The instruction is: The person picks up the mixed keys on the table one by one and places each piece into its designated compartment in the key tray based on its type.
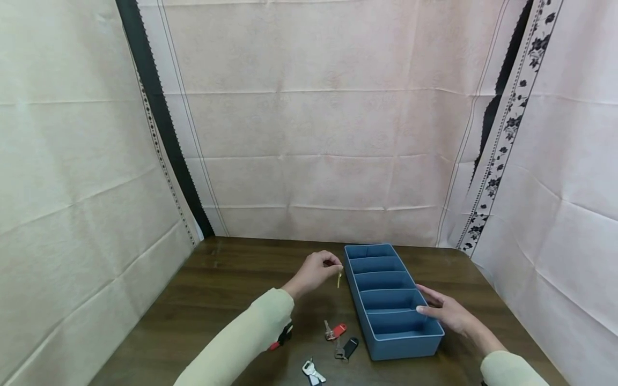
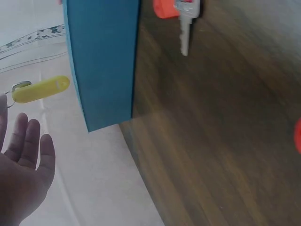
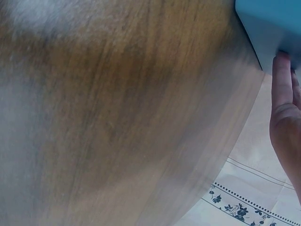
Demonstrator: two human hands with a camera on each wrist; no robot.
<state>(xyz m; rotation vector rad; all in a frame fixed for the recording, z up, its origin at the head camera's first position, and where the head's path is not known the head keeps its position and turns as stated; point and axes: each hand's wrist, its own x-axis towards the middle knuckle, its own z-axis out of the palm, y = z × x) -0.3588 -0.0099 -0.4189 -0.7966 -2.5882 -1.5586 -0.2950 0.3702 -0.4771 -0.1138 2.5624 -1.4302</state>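
Observation:
My left hand [image 1: 315, 272] is raised over the table just left of a long blue organizer box [image 1: 361, 308]. Between thumb and fingertip it pinches the ring of a key with a yellow tag [image 2: 42, 89], which dangles beside the box's left wall. My right hand [image 1: 446, 311] grips the box's right wall, thumb over the rim and fingers along the outside. In the right wrist view those fingers [image 3: 282, 82] lie against the blue wall. The box is divided into several compartments in a row; no contents show in them.
Left of the box's near end lie a key with a red tag [image 1: 338, 331] and a key with a black tag [image 1: 350, 348]. Nearer the front are silver keys [image 1: 313, 371]. Pale cloth [image 1: 309, 134] hangs behind the brown wooden table [image 1: 232, 279] and at both sides.

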